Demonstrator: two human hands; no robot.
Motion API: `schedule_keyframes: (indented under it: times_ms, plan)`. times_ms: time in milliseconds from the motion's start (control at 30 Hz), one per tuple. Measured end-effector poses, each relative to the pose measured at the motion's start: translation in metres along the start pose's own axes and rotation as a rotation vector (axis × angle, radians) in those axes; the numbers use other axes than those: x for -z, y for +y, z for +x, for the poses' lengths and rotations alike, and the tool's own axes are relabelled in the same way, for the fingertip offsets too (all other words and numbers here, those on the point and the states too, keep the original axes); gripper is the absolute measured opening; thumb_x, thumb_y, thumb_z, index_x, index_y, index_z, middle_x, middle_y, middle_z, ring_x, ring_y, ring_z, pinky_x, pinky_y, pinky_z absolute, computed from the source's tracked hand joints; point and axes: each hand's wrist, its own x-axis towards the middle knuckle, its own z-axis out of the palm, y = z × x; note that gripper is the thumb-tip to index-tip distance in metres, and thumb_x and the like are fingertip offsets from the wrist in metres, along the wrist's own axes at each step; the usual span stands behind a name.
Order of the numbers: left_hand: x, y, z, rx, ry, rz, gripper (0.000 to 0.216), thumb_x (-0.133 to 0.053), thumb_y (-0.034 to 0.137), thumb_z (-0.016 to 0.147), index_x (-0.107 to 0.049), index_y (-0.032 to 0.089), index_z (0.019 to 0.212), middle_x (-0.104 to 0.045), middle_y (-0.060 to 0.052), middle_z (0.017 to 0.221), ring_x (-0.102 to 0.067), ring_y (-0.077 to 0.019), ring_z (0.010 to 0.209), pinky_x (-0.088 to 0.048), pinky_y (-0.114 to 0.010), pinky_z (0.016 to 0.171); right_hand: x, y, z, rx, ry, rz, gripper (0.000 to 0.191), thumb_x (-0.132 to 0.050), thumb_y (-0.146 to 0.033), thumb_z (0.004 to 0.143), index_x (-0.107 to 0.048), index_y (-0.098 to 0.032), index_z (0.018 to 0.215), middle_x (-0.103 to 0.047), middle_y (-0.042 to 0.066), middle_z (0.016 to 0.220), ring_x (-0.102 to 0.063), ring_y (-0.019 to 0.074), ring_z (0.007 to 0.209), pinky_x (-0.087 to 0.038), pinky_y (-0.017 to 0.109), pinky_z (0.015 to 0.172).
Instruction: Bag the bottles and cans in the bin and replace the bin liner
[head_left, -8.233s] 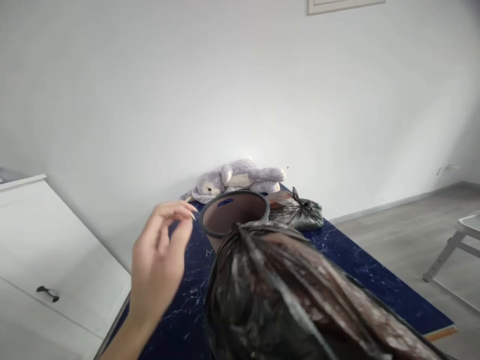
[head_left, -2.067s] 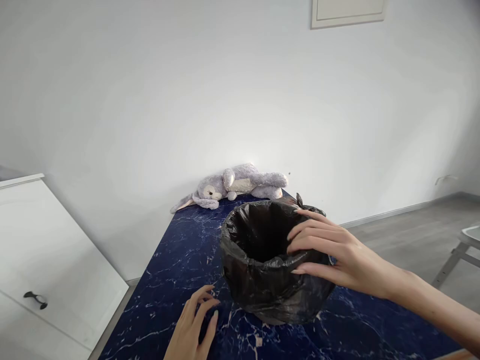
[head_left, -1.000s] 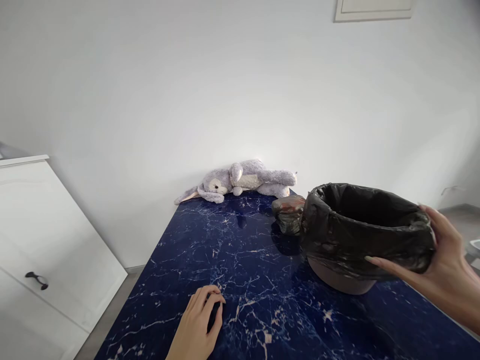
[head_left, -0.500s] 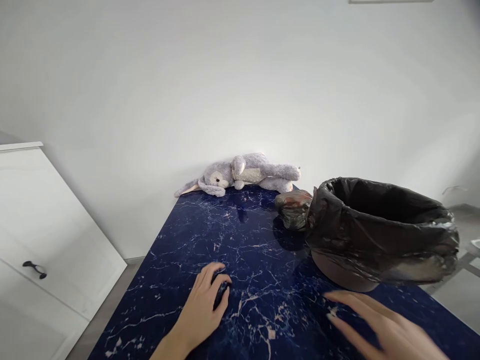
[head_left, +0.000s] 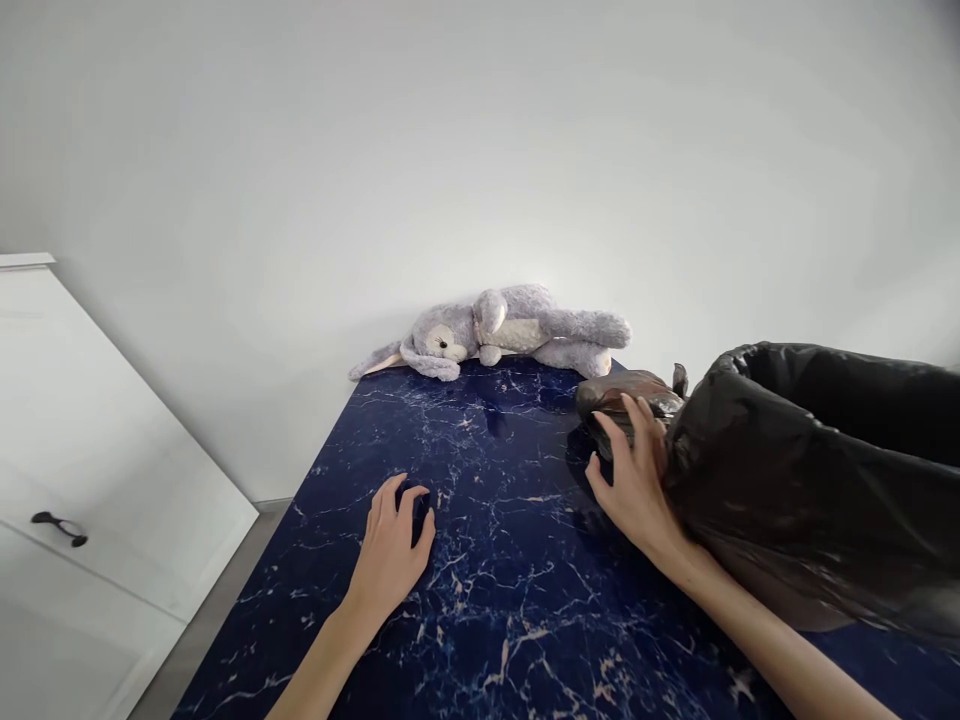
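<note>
My left hand (head_left: 391, 545) hovers over or rests on the blue marble-patterned table (head_left: 480, 500), its fingers spread and curved around nothing. Farther right, my right hand (head_left: 634, 480) reaches up to a filled, dark see-through plastic bag (head_left: 626, 383) with something reddish-brown inside. The fingers of that hand are apart, in front of the bag's near side; whether they touch it I cannot tell. Just right of the bag stands a bin (head_left: 772, 585) lined with a black bin bag (head_left: 750, 450) folded over its rim. Inside the liner it is dark.
A grey plush bunny (head_left: 510, 330) lies on its side along the table's far edge, by the white wall (head_left: 480, 150). To the left, below table height, is a white cabinet (head_left: 97, 450) with a black handle (head_left: 60, 528).
My right hand has moved from the lower right, forward and left to the filled bag. The view has shifted slightly toward the table; my left hand keeps its open shape.
</note>
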Motion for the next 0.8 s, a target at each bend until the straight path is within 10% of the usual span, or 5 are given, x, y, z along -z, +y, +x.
schedule_keyframes:
  times_ms: [533,800]
  plan:
    - [0.003,0.003,0.003,0.060,-0.009,-0.024,0.037,-0.045,0.048,0.106,-0.065,0.026,0.128,-0.053,-0.015,0.147,-0.048,-0.0385,0.143,-0.049,-0.063,0.112,-0.017,0.001,-0.019,-0.064,-0.193,0.149,0.063,-0.047,-0.028,0.103,-0.027,-0.023,0.163,-0.033,0.017,0.167,-0.037,0.0358,0.154,-0.042,0.060,0.121]
    - [0.002,-0.001,0.004,0.045,0.005,-0.019,0.038,-0.046,0.049,0.105,-0.065,0.026,0.128,-0.056,-0.015,0.143,-0.051,-0.0379,0.139,-0.051,-0.063,0.109,-0.010,0.012,-0.008,-0.136,0.046,0.136,0.064,-0.049,-0.025,0.101,-0.028,-0.026,0.162,-0.015,0.015,0.174,-0.016,0.0376,0.162,-0.027,0.067,0.126]
